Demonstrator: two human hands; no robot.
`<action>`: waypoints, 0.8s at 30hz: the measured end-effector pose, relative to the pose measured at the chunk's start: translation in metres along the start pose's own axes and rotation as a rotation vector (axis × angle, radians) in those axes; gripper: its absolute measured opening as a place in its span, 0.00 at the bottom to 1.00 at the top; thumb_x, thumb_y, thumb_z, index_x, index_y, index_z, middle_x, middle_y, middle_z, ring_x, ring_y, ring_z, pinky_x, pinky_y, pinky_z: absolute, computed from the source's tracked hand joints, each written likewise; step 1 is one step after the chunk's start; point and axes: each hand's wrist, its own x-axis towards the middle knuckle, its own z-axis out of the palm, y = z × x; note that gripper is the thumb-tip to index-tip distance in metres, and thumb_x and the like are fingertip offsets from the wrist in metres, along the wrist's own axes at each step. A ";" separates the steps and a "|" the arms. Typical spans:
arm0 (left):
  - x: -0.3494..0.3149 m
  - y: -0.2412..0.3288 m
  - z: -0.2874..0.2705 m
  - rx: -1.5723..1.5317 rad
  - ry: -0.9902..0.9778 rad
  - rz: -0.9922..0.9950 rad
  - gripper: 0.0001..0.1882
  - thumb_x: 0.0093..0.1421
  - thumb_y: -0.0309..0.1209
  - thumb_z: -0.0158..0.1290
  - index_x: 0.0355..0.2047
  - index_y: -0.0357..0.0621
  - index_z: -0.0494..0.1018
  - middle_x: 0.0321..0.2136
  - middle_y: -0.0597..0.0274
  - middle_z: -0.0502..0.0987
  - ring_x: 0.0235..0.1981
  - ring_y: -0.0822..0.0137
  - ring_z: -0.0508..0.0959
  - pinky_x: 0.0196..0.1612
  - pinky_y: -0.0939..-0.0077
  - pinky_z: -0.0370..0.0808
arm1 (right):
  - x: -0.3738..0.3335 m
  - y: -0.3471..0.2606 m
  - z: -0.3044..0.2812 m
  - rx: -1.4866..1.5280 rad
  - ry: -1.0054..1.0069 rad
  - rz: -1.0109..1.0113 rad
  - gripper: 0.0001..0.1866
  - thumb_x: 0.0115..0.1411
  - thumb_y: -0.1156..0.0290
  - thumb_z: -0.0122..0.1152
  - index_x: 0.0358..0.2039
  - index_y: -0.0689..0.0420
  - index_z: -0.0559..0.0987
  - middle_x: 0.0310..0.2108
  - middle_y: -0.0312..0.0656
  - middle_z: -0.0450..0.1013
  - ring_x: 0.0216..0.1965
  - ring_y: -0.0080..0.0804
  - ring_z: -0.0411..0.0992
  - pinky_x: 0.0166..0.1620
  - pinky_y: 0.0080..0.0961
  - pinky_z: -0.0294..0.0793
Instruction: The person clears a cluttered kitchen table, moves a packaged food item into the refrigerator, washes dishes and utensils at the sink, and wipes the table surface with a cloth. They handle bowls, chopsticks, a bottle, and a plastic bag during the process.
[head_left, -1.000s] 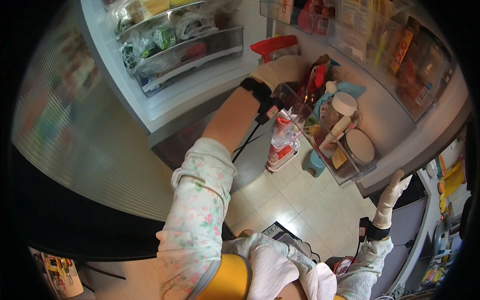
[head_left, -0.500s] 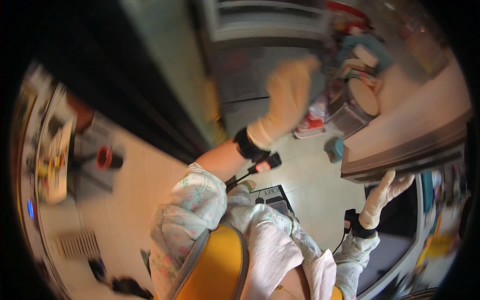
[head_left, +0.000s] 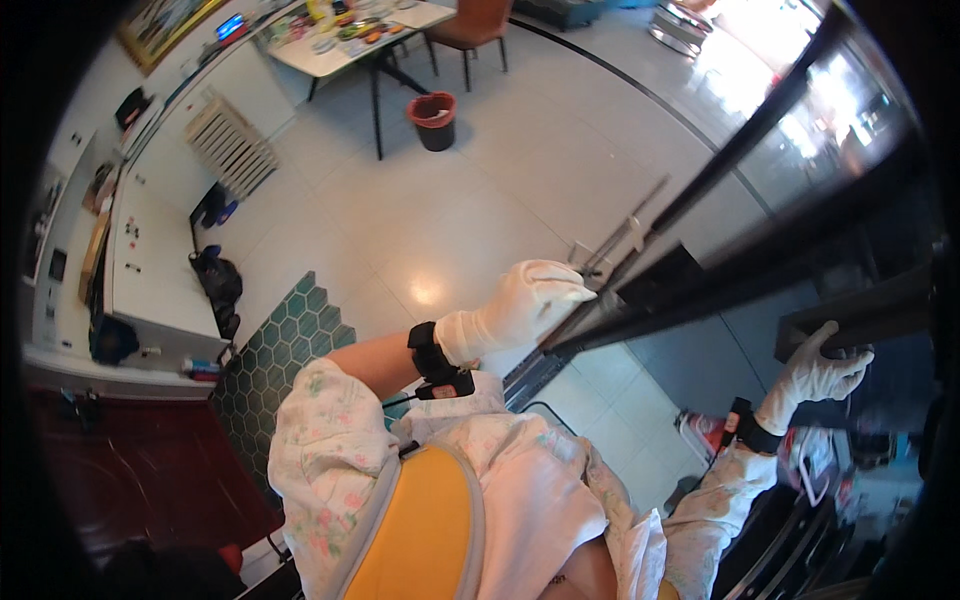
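Door (head_left: 740, 270): dark-framed, mostly between the hands | left grip (head_left: 535, 300) curled by its edge, hold cannot be told | right grip (head_left: 812, 378) part-open at dark panel (head_left: 860, 315) | likely stiff, heavy, smooth; best taken by the frame edge

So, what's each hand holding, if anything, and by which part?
The left hand is at the dark door frame, the right hand at the edge of the dark grey panel; whether either is gripped cannot be told.

place: home | signs: dining table (head_left: 425, 18), brown chair (head_left: 470, 26), framed picture (head_left: 163, 32)
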 end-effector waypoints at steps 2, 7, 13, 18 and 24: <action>-0.041 0.009 -0.029 0.088 0.051 -0.136 0.08 0.55 0.22 0.52 0.35 0.39 0.78 0.34 0.54 0.78 0.35 0.54 0.79 0.37 0.66 0.77 | -0.012 0.018 0.004 -0.260 -0.117 -0.028 0.38 0.51 0.51 0.67 0.52 0.67 0.66 0.41 0.53 0.70 0.41 0.44 0.74 0.42 0.33 0.77; -0.122 -0.031 -0.137 0.244 0.264 -0.236 0.08 0.58 0.23 0.49 0.35 0.38 0.78 0.34 0.53 0.79 0.33 0.57 0.80 0.35 0.71 0.76 | -0.053 0.038 0.016 0.635 -0.436 0.610 0.25 0.63 0.67 0.48 0.60 0.62 0.61 0.50 0.57 0.70 0.47 0.54 0.71 0.54 0.42 0.69; -0.147 -0.136 -0.284 0.431 0.404 -0.402 0.10 0.62 0.26 0.46 0.36 0.35 0.77 0.35 0.52 0.79 0.37 0.58 0.78 0.43 0.72 0.73 | -0.253 -0.092 0.008 0.267 -0.698 0.405 0.22 0.62 0.69 0.48 0.56 0.59 0.64 0.44 0.55 0.71 0.43 0.53 0.72 0.48 0.42 0.71; -0.155 -0.197 -0.388 0.397 0.502 -0.622 0.15 0.65 0.33 0.45 0.36 0.35 0.77 0.34 0.52 0.79 0.37 0.57 0.78 0.44 0.70 0.72 | -0.412 -0.209 -0.071 -0.007 -1.902 0.175 0.19 0.61 0.70 0.49 0.53 0.57 0.66 0.38 0.54 0.72 0.40 0.53 0.73 0.42 0.43 0.72; -0.155 -0.272 -0.468 0.478 0.451 -0.713 0.18 0.65 0.36 0.44 0.37 0.35 0.77 0.36 0.51 0.79 0.43 0.56 0.76 0.47 0.69 0.71 | -0.452 -0.280 -0.035 0.343 -2.213 -0.506 0.17 0.59 0.71 0.49 0.50 0.55 0.68 0.32 0.53 0.74 0.37 0.52 0.74 0.36 0.43 0.74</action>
